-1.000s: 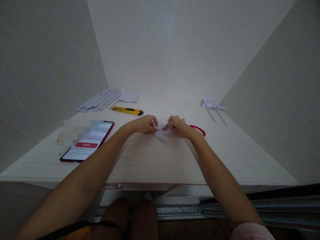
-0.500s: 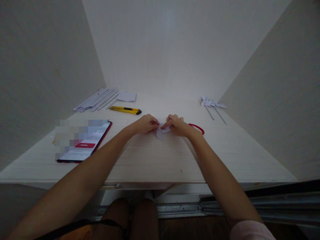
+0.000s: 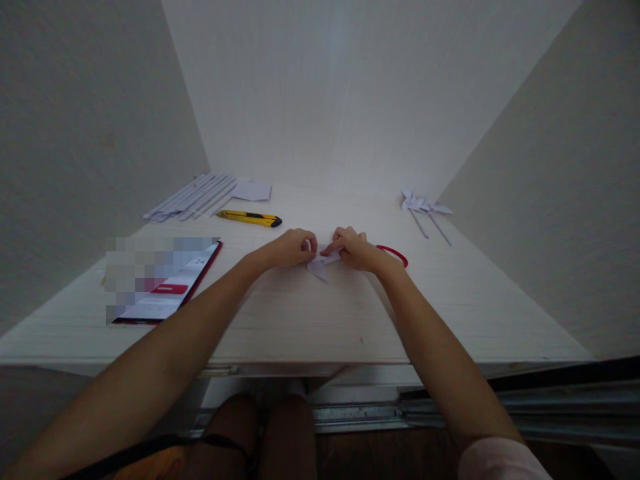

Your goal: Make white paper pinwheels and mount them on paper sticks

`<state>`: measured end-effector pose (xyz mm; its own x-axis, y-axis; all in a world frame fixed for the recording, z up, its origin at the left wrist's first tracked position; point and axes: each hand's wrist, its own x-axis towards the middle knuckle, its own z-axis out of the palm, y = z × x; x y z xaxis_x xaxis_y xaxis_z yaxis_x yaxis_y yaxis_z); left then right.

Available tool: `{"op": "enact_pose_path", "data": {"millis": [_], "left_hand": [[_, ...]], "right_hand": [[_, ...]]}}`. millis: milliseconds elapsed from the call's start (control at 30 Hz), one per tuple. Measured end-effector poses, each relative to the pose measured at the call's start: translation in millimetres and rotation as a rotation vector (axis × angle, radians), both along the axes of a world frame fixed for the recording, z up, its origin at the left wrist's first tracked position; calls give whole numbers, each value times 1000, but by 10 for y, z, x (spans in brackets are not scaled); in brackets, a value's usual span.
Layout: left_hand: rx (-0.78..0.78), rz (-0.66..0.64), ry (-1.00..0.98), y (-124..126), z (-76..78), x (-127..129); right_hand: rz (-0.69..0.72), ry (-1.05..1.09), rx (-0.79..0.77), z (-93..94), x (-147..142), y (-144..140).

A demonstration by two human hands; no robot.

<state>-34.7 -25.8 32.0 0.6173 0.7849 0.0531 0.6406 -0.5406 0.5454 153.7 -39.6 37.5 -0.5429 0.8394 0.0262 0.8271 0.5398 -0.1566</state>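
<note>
A small piece of folded white paper, cut into flaps like a pinwheel, lies on the table between my hands. My left hand is at its left side, thumb and forefinger pinched together at the paper's edge. From the right, my right hand presses a fingertip onto the middle of the paper, its other fingers curled over the right part. A red loop, like a scissors handle, pokes out beside my right wrist; the rest of it is hidden.
Behind my left hand lies a yellow utility knife. Rolled paper sticks and a paper sheet sit at the back left. A phone or tablet is left. Paper pinwheels on sticks lie back right, near the walls.
My left hand has shifted slightly left. The paper's front flap has gone from a rounded curl to a flatter, pointed shape. My right hand stays pressed on the paper.
</note>
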Motion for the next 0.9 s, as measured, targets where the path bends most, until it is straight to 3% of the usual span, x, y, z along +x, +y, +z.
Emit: {"op": "enact_pose_path", "data": {"millis": [200, 367, 567, 900], "left_hand": [[197, 189, -107, -4, 102, -17], [294, 171, -24, 24, 20, -10], [202, 332, 67, 5, -175, 114], [-52, 427, 9, -46, -49, 290]], "right_hand": [[-17, -8, -5, 24, -12, -18], [-2, -26, 10, 39, -14, -40], [-9, 10, 19, 65, -37, -103], [-67, -133, -66, 64, 66, -202]]}}
